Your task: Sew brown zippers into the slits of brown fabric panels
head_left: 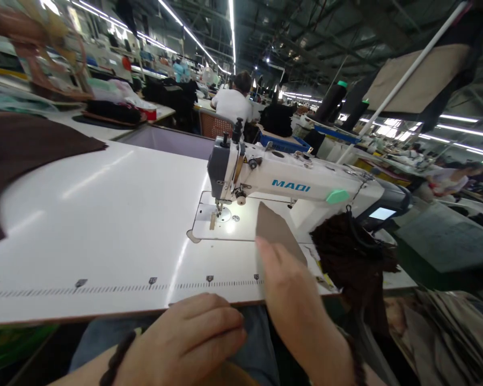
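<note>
My right hand (293, 295) reaches over the table's front edge, its fingers closed at the lower side of a taupe fabric piece (279, 230). That piece lies just right of the needle area of a white sewing machine (282, 174). In front of the table edge, above my lap, is my left hand (197, 338). Its fingers are bent and pressed together, and the palm side is hidden, so I cannot see what it holds, if anything. The presser foot (218, 209) stands left of the fabric, apart from both hands.
Dark brown fabric (36, 155) covers the table's left end. More brown cloth (354, 246) is bunched under the machine's right end. A printed ruler (153, 283) runs along the front edge. Stacked fabric (443, 338) sits at lower right; a person (231, 102) sits ahead.
</note>
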`<state>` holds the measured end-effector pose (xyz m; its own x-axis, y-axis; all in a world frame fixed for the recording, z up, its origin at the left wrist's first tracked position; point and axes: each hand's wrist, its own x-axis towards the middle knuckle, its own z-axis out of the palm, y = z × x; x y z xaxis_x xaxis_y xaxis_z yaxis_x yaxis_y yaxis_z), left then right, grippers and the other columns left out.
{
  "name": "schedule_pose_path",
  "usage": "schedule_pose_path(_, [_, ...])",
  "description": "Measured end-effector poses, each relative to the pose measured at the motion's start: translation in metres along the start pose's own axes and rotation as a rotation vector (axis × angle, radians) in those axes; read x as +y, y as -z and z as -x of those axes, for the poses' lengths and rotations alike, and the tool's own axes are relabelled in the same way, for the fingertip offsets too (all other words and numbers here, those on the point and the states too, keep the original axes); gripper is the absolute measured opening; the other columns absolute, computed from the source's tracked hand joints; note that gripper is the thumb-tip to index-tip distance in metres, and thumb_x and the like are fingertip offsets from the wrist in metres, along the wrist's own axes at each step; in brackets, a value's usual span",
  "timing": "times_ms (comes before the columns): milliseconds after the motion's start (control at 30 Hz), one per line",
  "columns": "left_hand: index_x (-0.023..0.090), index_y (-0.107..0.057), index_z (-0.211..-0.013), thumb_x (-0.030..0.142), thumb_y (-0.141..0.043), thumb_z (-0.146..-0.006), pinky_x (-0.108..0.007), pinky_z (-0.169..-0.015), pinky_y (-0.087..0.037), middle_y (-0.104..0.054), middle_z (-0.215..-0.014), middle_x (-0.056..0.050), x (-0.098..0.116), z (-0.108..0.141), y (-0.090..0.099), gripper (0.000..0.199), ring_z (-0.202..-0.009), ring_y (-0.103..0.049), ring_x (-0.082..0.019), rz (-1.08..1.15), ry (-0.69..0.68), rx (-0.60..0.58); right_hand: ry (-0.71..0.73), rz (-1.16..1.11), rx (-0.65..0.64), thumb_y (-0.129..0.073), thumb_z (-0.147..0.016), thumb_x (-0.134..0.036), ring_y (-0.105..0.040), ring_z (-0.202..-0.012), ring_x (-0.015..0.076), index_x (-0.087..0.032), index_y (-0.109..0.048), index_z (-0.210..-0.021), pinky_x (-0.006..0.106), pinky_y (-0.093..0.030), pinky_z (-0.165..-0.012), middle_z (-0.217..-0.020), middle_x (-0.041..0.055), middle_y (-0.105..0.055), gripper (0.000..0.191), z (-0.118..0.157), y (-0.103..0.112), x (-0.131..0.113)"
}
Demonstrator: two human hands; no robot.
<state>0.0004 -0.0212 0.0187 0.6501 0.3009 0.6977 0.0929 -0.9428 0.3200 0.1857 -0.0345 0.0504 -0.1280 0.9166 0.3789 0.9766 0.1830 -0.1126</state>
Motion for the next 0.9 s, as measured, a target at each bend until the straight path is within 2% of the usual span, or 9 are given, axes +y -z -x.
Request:
schedule_pose_path(100, [0.018, -0.057, -0.099, 0.019, -0.030, -0.096, -0.018, -0.077, -0.049, -0.066, -0.084, -0.002, 0.006, 0.007, -0.001, 0.027, -0.077, -0.058, -0.012, -0.063, -0.037, 0.052, 0.070, -0.640, -0.422, -0.038, -0.091, -0.021, -0.057, -0.102, 0.0167, -0.018, -0.034, -0.134, 0.027, -0.048, -0.081, -0.117, 0.0093, -0.057, 0.044, -0.010, -0.034, -0.005])
schedule_pose_path(167, [0.018, -0.057, -0.100, 0.018, -0.030, -0.096, -0.016, -0.081, -0.048, -0.066, -0.087, -0.002, 0.003, 0.018, 0.002, 0.028, -0.082, -0.058, -0.012, -0.109, -0.006, 0.011, 0.055, -0.879, -0.434, -0.035, -0.093, -0.029, -0.054, -0.109, 0.0150, -0.021, -0.034, -0.132, 0.026, -0.047, -0.086, -0.125, 0.0081, -0.052, 0.040, -0.012, -0.044, 0.008])
schedule_pose_path(267, [0.019, -0.057, -0.106, 0.013, -0.032, -0.093, -0.016, -0.087, -0.046, -0.065, -0.097, -0.002, -0.004, 0.032, 0.006, 0.029, -0.092, -0.057, -0.011, -0.177, 0.051, -0.065, -0.033, -0.650, -0.240, -0.038, -0.091, -0.026, -0.050, -0.115, 0.0187, -0.017, -0.055, -0.109, 0.038, -0.037, -0.100, -0.121, 0.0087, -0.055, 0.026, -0.010, -0.052, 0.038])
schedule_pose_path(333, [0.019, -0.057, -0.107, 0.011, -0.033, -0.092, -0.016, -0.087, -0.047, -0.065, -0.099, -0.002, -0.006, 0.035, 0.003, 0.029, -0.092, -0.058, -0.011, -0.217, 0.083, -0.104, -0.024, -0.373, -0.272, -0.043, -0.088, -0.022, -0.045, -0.119, 0.0234, -0.015, -0.061, -0.103, 0.046, -0.030, -0.105, -0.124, 0.0103, -0.053, 0.024, -0.005, -0.057, 0.050])
schedule_pose_path(433, [0.017, -0.055, -0.110, 0.019, -0.050, -0.087, -0.026, -0.085, -0.051, -0.063, -0.105, -0.006, -0.008, 0.031, -0.010, 0.024, -0.093, -0.059, -0.017, -0.282, 0.117, -0.231, -0.017, -0.089, -0.381, -0.045, -0.088, -0.021, -0.043, -0.118, 0.0297, -0.015, -0.055, -0.119, 0.050, -0.036, -0.097, -0.130, 0.0128, -0.047, 0.034, 0.006, -0.063, 0.042])
schedule_pose_path(500, [0.015, -0.053, -0.113, 0.026, -0.070, -0.073, -0.037, -0.084, -0.051, -0.061, -0.110, -0.010, -0.012, 0.029, -0.017, 0.044, -0.096, -0.058, -0.024, -0.326, 0.208, -0.366, -0.029, 0.015, -0.377, -0.046, -0.088, -0.024, -0.048, -0.109, 0.0314, -0.019, -0.053, -0.124, 0.050, -0.041, -0.088, -0.123, 0.0139, -0.051, 0.037, 0.015, -0.064, 0.025])
schedule_pose_path(567, [0.016, -0.055, -0.108, 0.025, -0.077, -0.064, -0.040, -0.084, -0.050, -0.060, -0.109, -0.010, -0.022, 0.033, -0.019, 0.050, -0.097, -0.057, -0.027, -0.342, 0.352, -0.459, -0.016, 0.008, -0.356, -0.048, -0.088, -0.032, -0.051, -0.099, 0.0301, -0.020, -0.054, -0.122, 0.050, -0.043, -0.083, -0.112, 0.0136, -0.055, 0.037, 0.022, -0.062, 0.009])
schedule_pose_path(667, [0.017, -0.058, -0.095, 0.016, -0.063, -0.077, -0.032, -0.079, -0.051, -0.060, -0.102, -0.007, -0.041, 0.049, -0.012, 0.019, -0.090, -0.059, -0.020, -0.307, 0.485, -0.406, 0.100, -0.176, -0.313, -0.063, -0.077, -0.046, -0.049, -0.103, 0.0285, -0.017, -0.056, -0.115, 0.046, -0.042, -0.088, -0.113, 0.0125, -0.054, 0.048, 0.029, -0.062, 0.002])
schedule_pose_path(900, [0.018, -0.059, -0.098, 0.016, -0.065, -0.077, -0.035, -0.084, -0.047, -0.056, -0.110, -0.007, -0.057, 0.062, 0.012, 0.022, -0.096, -0.056, -0.022, -0.268, 0.458, -0.367, 0.119, -0.351, -0.298, -0.061, -0.079, -0.014, -0.053, -0.102, 0.0209, -0.019, -0.067, -0.094, 0.037, -0.041, -0.090, -0.109, 0.0072, -0.061, 0.017, 0.030, -0.068, 0.017])
